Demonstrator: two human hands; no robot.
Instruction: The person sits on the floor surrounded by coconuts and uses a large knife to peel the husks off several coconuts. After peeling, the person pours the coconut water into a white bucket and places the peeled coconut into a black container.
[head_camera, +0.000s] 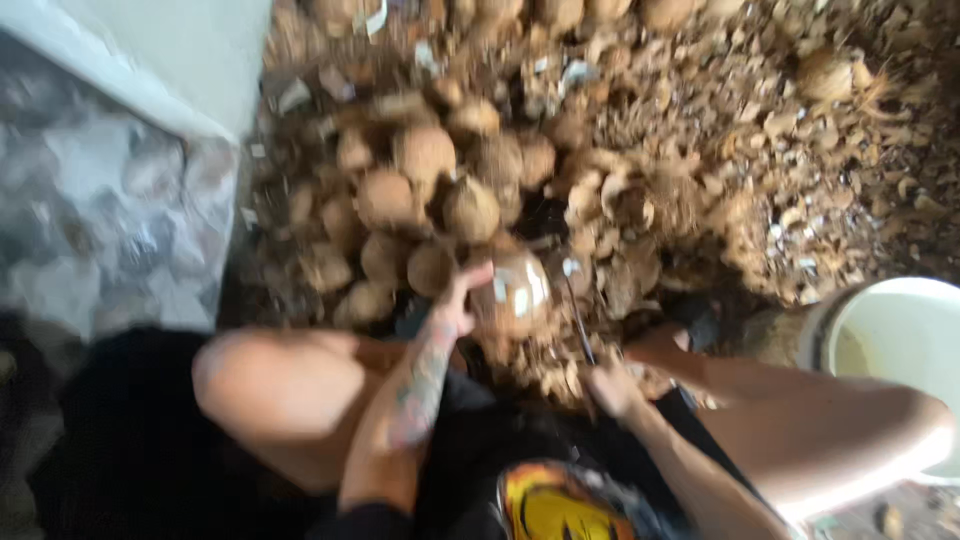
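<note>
A: Count the items in use.

B: One coconut (512, 290) in hand, with white chipped patches on its shell. One dark narrow blade (577, 318). Roughly a dozen whole brown coconuts in the pile (420, 190) beyond; blur prevents an exact count. One white bucket (905, 345).

A: Hand status?

B: Left hand (458, 300) is wrapped on the near-left side of the held coconut, fingers curled against the shell. Right hand (612, 388) is fisted around the blade's handle; the blade rises toward the coconut's right side.

A: Location of the held coconut?

B: Between the person's bare knees, just in front of the pile.

A: Edges and clearance?

B: A pale wall edge (150, 90) bounds the pile at left. Shell fragments (800, 150) cover the ground at right. Open room is limited to the gap between the knees.

A: Container contents?

B: The bucket stands at the right knee, touching it; its contents cannot be determined.
</note>
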